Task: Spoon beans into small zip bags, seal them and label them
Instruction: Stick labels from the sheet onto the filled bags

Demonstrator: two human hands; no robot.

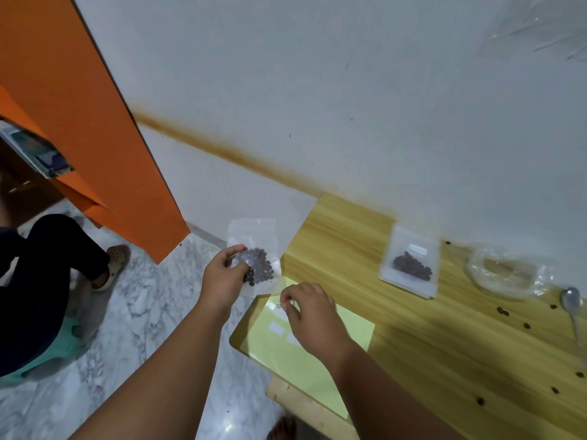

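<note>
My left hand (224, 278) grips a small clear zip bag (256, 249) with dark beans in its lower part, held in the air just left of the wooden table (444, 344). My right hand (309, 308) pinches a small white label over the yellow-green label sheet (349, 328) at the table's left end. On that sheet several white labels show. A second bean-filled bag (411, 262) with a white label lies flat on the table near the wall. The metal spoon (571, 304) lies at the right edge.
A crumpled clear plastic bag (505, 271) sits by the wall, right of the filled bag. Loose beans (502, 311) are scattered on the table's right part. At far left a seated person's leg (57, 249) and an orange cabinet (95, 122) stand over the marble floor.
</note>
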